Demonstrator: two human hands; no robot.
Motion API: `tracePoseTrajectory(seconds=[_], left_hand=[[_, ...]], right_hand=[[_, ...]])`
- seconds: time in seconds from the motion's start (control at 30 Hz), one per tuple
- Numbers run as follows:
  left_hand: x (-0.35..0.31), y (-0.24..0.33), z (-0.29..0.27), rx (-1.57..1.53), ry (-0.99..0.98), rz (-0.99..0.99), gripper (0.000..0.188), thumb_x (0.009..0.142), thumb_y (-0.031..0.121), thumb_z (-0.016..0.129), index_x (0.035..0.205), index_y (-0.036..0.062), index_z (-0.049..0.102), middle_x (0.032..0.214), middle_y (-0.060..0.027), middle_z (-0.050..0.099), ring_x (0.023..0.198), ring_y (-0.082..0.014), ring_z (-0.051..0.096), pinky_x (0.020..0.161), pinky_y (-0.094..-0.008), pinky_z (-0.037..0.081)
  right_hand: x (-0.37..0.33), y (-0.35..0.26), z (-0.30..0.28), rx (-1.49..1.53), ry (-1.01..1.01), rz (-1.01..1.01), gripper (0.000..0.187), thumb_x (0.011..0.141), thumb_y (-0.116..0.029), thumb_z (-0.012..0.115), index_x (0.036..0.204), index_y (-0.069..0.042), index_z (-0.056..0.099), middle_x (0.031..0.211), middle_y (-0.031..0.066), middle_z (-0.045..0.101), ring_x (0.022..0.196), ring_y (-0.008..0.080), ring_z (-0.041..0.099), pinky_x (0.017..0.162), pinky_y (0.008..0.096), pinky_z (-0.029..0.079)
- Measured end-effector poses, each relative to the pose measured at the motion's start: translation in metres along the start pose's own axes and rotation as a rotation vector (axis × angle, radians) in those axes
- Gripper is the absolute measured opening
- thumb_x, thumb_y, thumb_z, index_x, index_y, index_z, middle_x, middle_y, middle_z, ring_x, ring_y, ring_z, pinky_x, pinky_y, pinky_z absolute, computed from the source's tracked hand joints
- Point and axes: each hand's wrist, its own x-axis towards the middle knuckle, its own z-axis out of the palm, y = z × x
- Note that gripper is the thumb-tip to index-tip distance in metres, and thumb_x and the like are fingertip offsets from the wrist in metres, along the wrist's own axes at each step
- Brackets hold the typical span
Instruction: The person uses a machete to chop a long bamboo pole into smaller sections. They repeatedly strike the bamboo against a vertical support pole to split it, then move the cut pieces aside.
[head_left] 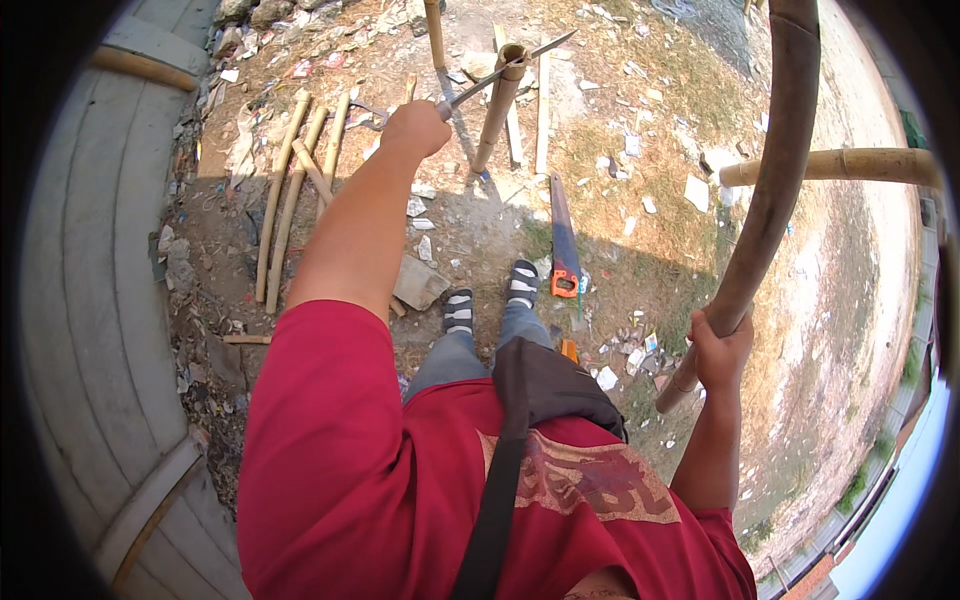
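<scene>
My left hand (418, 130) reaches forward, closed round the handle of a long-bladed knife, like a machete. The machete's blade (549, 46) lies across the top end of a short upright bamboo piece (495, 122), at its rim; how deep it sits there I cannot tell. At my right side, my right hand (722, 350) is wrapped round a long, thick bamboo pole (765, 220) near its lower end. The pole rises tilted past the upper edge of the view.
A handsaw (564, 235) with an orange handle lies ahead of my feet. Several bamboo lengths (288, 200) lie at the left, near a grey wall (110, 250). Another bamboo pole (840, 167) juts in from the right. Litter and a stone slab (420, 284) cover the dirt ground.
</scene>
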Motion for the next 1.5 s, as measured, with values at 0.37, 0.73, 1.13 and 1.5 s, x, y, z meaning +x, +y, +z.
tracePoseTrajectory(seconds=[0.37,0.73,1.13,1.5], left_hand=[[0.005,0.036,-0.02,0.089,-0.05,-0.018,0.038,0.099,0.036,0.055,0.116,0.006,0.072,0.117,-0.0182,0.071,0.11,-0.0341,0.069,0.093,-0.0456,0.055],[0.008,0.016,0.001,0.059,0.001,0.015,0.037,0.095,0.034,0.059,0.11,0.0026,0.072,0.109,-0.0203,0.073,0.104,-0.0364,0.07,0.091,-0.0459,0.055],[-0.004,-0.015,-0.003,0.088,0.019,-0.027,0.037,0.1,0.034,0.052,0.109,0.003,0.071,0.104,-0.0213,0.072,0.099,-0.0375,0.07,0.089,-0.0483,0.055],[-0.017,0.02,0.009,0.134,-0.044,-0.087,0.041,0.099,0.039,0.054,0.112,0.0045,0.073,0.113,-0.0208,0.072,0.107,-0.0362,0.069,0.093,-0.0469,0.055]], right_hand=[[0.006,0.118,0.044,-0.365,-0.214,0.311,0.053,0.07,-0.02,0.071,0.118,0.002,0.064,0.096,0.024,0.071,0.09,0.036,0.071,0.083,0.0441,0.054],[0.031,0.058,0.024,0.0,0.103,0.101,0.031,0.08,-0.012,0.074,0.104,0.003,0.06,0.08,0.0091,0.066,0.07,0.0157,0.065,0.063,0.0328,0.053],[0.035,0.023,0.001,0.021,-0.05,0.172,0.03,0.078,-0.011,0.073,0.101,0.002,0.06,0.074,0.0088,0.064,0.061,0.0161,0.064,0.056,0.032,0.052],[0.027,0.146,0.086,-0.404,-0.347,0.25,0.047,0.072,-0.02,0.072,0.112,0.003,0.066,0.089,0.0229,0.07,0.083,0.0363,0.071,0.076,0.0434,0.054]])
